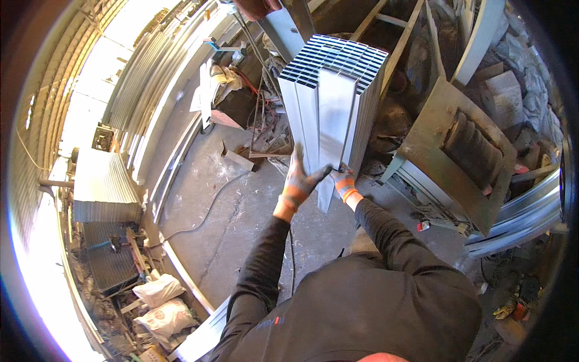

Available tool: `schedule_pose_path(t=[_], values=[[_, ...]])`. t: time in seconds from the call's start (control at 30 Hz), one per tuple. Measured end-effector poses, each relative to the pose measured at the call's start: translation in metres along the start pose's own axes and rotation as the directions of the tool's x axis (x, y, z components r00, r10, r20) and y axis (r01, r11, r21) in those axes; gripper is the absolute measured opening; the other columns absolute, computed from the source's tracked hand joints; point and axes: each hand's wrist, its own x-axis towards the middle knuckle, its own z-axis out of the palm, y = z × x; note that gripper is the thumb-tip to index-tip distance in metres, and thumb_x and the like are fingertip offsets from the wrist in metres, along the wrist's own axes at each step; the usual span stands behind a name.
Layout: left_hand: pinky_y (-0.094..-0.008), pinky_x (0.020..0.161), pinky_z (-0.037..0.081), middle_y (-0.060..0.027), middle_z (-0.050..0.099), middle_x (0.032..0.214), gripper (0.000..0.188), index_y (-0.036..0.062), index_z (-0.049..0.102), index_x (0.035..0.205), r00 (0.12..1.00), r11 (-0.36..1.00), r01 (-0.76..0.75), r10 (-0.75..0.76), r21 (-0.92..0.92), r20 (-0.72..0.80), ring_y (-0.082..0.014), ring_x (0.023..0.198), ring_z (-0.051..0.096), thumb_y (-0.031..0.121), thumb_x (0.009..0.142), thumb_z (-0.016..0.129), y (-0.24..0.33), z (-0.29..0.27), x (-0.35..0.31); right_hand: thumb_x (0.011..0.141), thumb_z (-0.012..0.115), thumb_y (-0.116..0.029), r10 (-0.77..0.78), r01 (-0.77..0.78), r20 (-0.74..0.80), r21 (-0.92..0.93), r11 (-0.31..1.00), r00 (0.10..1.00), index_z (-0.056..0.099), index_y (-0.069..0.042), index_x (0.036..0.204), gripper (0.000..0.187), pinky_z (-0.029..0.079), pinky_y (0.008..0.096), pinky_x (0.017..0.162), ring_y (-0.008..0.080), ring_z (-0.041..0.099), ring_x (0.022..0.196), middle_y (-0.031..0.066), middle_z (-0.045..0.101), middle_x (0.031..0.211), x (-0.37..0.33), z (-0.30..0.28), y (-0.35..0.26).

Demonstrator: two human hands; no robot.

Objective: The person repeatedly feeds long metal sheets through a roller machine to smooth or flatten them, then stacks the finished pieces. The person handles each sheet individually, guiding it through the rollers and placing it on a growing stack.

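Observation:
In front of me rises a tall bundle of silvery metal profiles [295, 108], their rectangular hollow ends showing in a grid at the far end. One wider metal profile [336, 108] lies on the bundle's near face, its lower end close to my hands. My left hand [300, 180], in a grey and orange work glove, rests against the left side with fingers stretched up and thumb reaching toward the profile's end. At the lower right corner, my right hand [344, 181], gloved alike, has its fingers curled on the profile's edge. Its fingertips are partly hidden.
A worn metal-topped stand [422, 157] is to the right, with curved metal strips [518, 211] beyond it. Corrugated sheets [105, 187] are stacked at left, above white sacks [166, 317]. A cable [211, 208] and a metal offcut [238, 160] lie on the concrete floor [211, 241].

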Motion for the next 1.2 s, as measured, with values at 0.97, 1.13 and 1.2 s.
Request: schedule_pose_path(t=[0.97,1.13,1.2], values=[[-0.0547,0.119,0.045,-0.0070,0.070,0.146,0.036,0.0220,0.072,0.134,0.641,0.143,-0.743,0.431,0.653,0.635,-0.0320,0.141,0.063,0.011,0.100,0.069,-0.004,0.039,0.284,0.094,0.089,-0.044,0.080,0.122,0.301,-0.595,0.794,0.950,0.065,0.000,0.153,0.078,0.056,0.0412,0.116,0.0345,0.072,0.136,0.0274,0.073,0.147,0.123,-0.087,-0.007],[-0.0573,0.116,0.045,-0.0012,0.073,0.137,0.034,0.0250,0.076,0.132,0.611,0.148,-0.785,0.343,0.602,0.713,-0.0278,0.129,0.070,0.013,0.101,0.069,0.018,0.043,0.281,0.095,0.077,-0.073,0.285,-0.011,0.162,-0.854,0.521,0.945,0.053,0.012,0.158,0.108,0.048,0.0455,0.124,0.0434,0.062,0.147,0.0343,0.065,0.154,0.167,-0.016,-0.040],[-0.0567,0.118,0.045,-0.0010,0.073,0.136,0.037,0.0259,0.077,0.134,0.577,0.068,-0.802,0.342,0.593,0.742,-0.0271,0.129,0.070,0.013,0.100,0.070,0.027,0.044,0.278,0.097,0.069,-0.079,0.294,-0.005,0.181,-0.844,0.536,0.939,0.053,0.013,0.158,0.112,0.046,0.0477,0.126,0.0467,0.057,0.151,0.0386,0.061,0.155,0.178,-0.009,-0.055]])
